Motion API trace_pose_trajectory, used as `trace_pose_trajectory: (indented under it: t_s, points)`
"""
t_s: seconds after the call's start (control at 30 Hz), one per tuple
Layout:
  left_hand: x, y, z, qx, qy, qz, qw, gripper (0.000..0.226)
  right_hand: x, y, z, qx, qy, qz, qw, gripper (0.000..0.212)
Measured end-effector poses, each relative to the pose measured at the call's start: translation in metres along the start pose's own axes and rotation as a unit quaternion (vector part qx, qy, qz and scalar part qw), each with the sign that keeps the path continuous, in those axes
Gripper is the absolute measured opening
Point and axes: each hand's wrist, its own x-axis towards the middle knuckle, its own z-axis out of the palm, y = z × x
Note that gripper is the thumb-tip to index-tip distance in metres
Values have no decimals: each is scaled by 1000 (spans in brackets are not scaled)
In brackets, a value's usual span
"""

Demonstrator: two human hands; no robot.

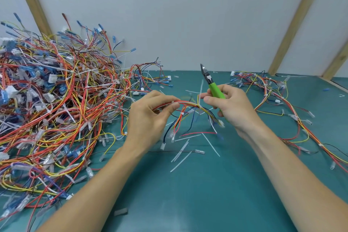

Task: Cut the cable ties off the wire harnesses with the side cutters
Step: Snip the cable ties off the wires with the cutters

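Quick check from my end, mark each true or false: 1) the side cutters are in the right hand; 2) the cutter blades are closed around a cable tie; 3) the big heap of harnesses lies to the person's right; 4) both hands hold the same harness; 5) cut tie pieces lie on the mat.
1) True: the right hand grips the green-handled side cutters.
2) False: the blades point up and away, touching nothing.
3) False: the big heap lies to the left; a smaller bunch lies to the right.
4) True: the left hand and right hand both pinch one harness.
5) True: white tie pieces lie on the green mat.
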Motion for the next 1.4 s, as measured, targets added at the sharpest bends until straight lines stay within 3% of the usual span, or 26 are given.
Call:
trace_pose_trajectory:
  t_s: [0.17, 0.27, 0.37, 0.43, 0.5, 0.73, 0.9, 1.1, 1.3, 1.4]
  points:
    - [-1, 5, 0, -6, -48, -35, 998, 5, -3, -1, 1, -28, -8, -7, 1000, 15]
    - [-1, 9, -3, 78, -60, -41, 994, 17, -3, -2, 2, -63, 1, -35, 997, 20]
    - [0, 22, -6, 191, -48, 71, 978, 31, -8, -2, 9, -93, 7, -84, 992, 24]
    - [-1, 32, -3, 200, -64, 171, 963, 19, -12, -2, 16, -104, 4, -118, 987, 25]
    - [-3, 36, 1, 198, -103, 217, 950, 10, -16, -2, 22, -115, 6, -148, 982, 25]
    - [-5, 24, 0, 291, -183, 141, 928, 28, -19, -1, 26, -102, 25, -157, 982, 18]
    - [-4, 19, 1, 349, -159, 71, 921, 35, -18, -2, 27, -85, 10, -149, 985, 18]
    - [1, 14, -3, 354, -176, 114, 911, 17, -20, -3, 29, -74, -19, -151, 985, 20]
    - [5, 5, 0, 346, -22, 183, 920, 5, -21, -14, 25, 20, -15, -184, 983, 22]
    - [4, -1, 8, 319, -72, 189, 926, 6, -20, -9, 26, 16, -22, -167, 986, 23]
